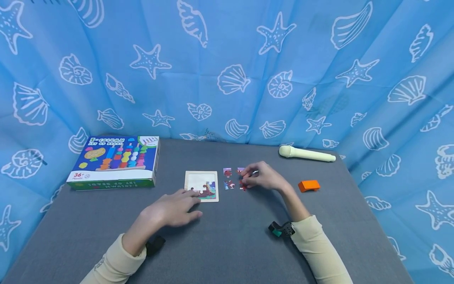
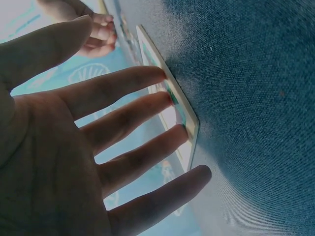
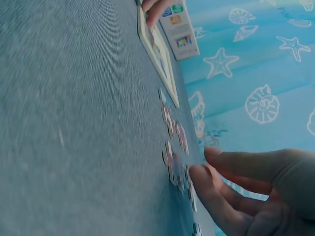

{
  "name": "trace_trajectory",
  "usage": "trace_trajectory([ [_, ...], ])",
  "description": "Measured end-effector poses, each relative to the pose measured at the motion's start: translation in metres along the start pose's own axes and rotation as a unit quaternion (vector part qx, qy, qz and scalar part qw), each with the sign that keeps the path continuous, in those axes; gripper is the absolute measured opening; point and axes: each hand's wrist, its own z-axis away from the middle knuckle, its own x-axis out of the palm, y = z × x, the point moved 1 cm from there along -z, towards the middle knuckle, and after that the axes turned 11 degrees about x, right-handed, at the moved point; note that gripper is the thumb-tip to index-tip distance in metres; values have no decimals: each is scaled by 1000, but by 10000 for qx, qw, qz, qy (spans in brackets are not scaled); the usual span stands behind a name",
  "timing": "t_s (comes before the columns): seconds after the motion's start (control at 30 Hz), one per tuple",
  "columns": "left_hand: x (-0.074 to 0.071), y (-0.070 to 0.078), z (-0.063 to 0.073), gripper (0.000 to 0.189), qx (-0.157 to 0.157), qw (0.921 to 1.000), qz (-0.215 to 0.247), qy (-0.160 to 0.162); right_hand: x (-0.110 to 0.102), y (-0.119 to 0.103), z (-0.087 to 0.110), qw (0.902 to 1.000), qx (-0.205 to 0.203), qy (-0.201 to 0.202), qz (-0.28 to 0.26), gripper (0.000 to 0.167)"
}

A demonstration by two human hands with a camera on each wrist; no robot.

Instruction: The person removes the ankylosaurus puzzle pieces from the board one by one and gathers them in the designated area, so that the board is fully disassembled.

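A square wooden puzzle board [image 1: 190, 172] lies on the table, its lower and right parts filled with coloured pieces and its pale base showing elsewhere. My left hand [image 1: 177, 209] touches the board's near edge with spread, fairly straight fingers; in the left wrist view the fingertips [image 2: 165, 98] overlap that rim. Right of the board lie several loose puzzle pieces, among them a purple-and-red one [image 1: 227, 172] and a white-and-red one [image 1: 230, 184]. My right hand [image 1: 264, 176] bends over a red piece [image 1: 243, 187], thumb and forefinger close together, with nothing visible between them.
At the left stands a bead-set box [image 1: 117, 161]. An orange block [image 1: 309, 185] lies to the right of my right hand, and behind it is a pale microphone-shaped stick [image 1: 307, 154]. A blue seashell curtain [image 1: 227, 102] hangs along the back of the grey table [image 1: 227, 244].
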Motion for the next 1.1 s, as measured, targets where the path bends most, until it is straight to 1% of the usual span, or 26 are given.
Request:
trace_trajectory([
  [0.2, 0, -2, 0, 58, 85, 9999, -30, 126, 10, -9, -2, 9988, -221, -271, -334, 27],
  [0.3, 0, -2, -1, 58, 93, 9998, -23, 145, 16, -15, -5, 9987, -291, -289, -314, 26],
  [0.47, 0, -1, -1, 58, 114, 9998, -113, 154, 30, -24, -13, 9982, -266, -361, -404, 24],
  [0.6, 1, 3, -1, 59, 133, 9995, -241, 138, 44, -34, -21, 9968, -297, -585, -458, 25],
  [0.77, 4, 8, -4, 62, 212, 9994, -273, 3, 58, -48, -31, 9948, -565, -830, -151, 23],
  [0.9, 8, 9, -5, 67, 292, 9991, -282, -116, 67, -56, -40, 9934, -732, -868, 193, 21],
  [1.03, 10, 10, -5, 68, 397, 9987, -310, -113, 72, -59, -48, 9942, -630, -706, 517, 18],
  [1.1, 11, 10, -5, 67, 413, 9986, -320, -98, 74, -61, -50, 9950, -525, -616, 579, 17],
])
